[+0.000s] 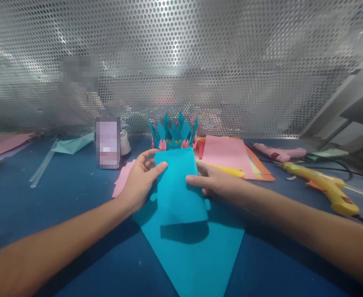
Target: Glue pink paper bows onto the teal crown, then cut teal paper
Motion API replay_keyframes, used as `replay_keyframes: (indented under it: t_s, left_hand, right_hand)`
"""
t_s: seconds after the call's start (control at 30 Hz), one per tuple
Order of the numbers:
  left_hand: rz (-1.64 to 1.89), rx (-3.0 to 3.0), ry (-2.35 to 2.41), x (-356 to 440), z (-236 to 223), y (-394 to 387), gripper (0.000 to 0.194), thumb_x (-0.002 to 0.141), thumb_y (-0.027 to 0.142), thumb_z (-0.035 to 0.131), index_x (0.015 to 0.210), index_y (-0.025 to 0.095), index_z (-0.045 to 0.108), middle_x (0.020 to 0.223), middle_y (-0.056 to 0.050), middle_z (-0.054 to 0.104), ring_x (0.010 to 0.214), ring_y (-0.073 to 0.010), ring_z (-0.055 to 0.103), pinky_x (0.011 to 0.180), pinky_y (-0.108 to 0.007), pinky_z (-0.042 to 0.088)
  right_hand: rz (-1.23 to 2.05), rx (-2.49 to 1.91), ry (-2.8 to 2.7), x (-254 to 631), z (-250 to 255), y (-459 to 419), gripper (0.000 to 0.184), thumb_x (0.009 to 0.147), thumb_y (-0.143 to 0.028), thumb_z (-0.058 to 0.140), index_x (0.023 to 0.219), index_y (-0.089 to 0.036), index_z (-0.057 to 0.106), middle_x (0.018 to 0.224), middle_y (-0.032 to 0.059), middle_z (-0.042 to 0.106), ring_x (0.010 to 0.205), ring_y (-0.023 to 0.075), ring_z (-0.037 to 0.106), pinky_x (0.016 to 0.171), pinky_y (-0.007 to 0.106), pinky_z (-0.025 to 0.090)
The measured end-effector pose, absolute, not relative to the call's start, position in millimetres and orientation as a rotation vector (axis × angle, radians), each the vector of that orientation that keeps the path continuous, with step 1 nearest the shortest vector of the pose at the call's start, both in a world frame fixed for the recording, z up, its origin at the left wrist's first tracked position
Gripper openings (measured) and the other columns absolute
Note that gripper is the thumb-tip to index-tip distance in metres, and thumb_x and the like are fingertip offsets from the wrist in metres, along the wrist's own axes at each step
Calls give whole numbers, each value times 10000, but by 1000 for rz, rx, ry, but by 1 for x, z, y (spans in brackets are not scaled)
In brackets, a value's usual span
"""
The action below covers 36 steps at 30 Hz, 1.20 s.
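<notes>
Between my two hands is a folded sheet of blue paper (pixel 180 194), raised a little and tilted toward me. My left hand (pixel 142 177) grips its left edge, thumb on the front and fingers behind. My right hand (pixel 214 179) pinches the right edge in the same way. Beneath it, a larger blue paper sheet (pixel 196 251) lies on the table and catches its shadow. Just behind stands a blue folded-paper piece with pointed petals (pixel 173 132) and pink parts at its base. How many layers the held paper has, I cannot tell.
Pink sheets (pixel 226 154) top a coloured stack at the right. Beyond it lie a yellow glue gun (pixel 326 183) and a pink one (pixel 279 152) with cables. A blurred phone (pixel 107 142) stands left, near glue sticks (pixel 43 165). A perforated metal panel (pixel 175 62) closes the back.
</notes>
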<state>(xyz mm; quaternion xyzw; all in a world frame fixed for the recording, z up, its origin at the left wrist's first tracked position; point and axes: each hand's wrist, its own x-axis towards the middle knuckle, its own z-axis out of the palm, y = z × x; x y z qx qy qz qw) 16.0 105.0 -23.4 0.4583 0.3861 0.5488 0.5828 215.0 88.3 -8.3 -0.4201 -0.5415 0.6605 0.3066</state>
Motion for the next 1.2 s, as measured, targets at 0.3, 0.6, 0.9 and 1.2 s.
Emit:
replay_keyframes:
  t_s: [0.3, 0.6, 0.9, 1.2]
  left_hand:
    - [1189, 1137, 902, 21, -29, 100, 366, 648, 264, 785, 943, 181, 585, 883, 3, 662, 808, -119, 608, 736, -244, 486]
    - [1157, 1111, 879, 21, -29, 98, 319, 674, 273, 766, 931, 185, 598, 910, -8, 660, 815, -126, 606, 760, -270, 482]
    - [1171, 1084, 868, 21, -29, 98, 353, 659, 261, 771, 955, 179, 598, 961, -30, 664, 899, -161, 612, 800, -299, 481]
    - [1173, 1110, 885, 21, -29, 99, 352, 661, 279, 770, 952, 179, 598, 952, -29, 659, 858, -149, 605, 758, -286, 480]
  right_hand:
    - [1834, -1181, -1282, 212, -13, 82, 413, 726, -323, 740, 1097, -176, 636, 999, 91, 719, 876, 218, 683, 831, 374, 543]
    - [1796, -1209, -1272, 212, -19, 83, 419, 690, -299, 766, 1072, -171, 650, 977, 91, 725, 851, 219, 689, 796, 367, 559]
    - [1788, -1211, -1287, 213, -21, 84, 480, 661, -330, 789, 1089, -173, 639, 1103, 109, 690, 882, 234, 683, 810, 398, 559]
    - [1769, -1210, -1301, 213, -19, 84, 464, 656, -326, 793, 1072, -181, 650, 1073, 96, 702, 875, 231, 683, 818, 401, 556]
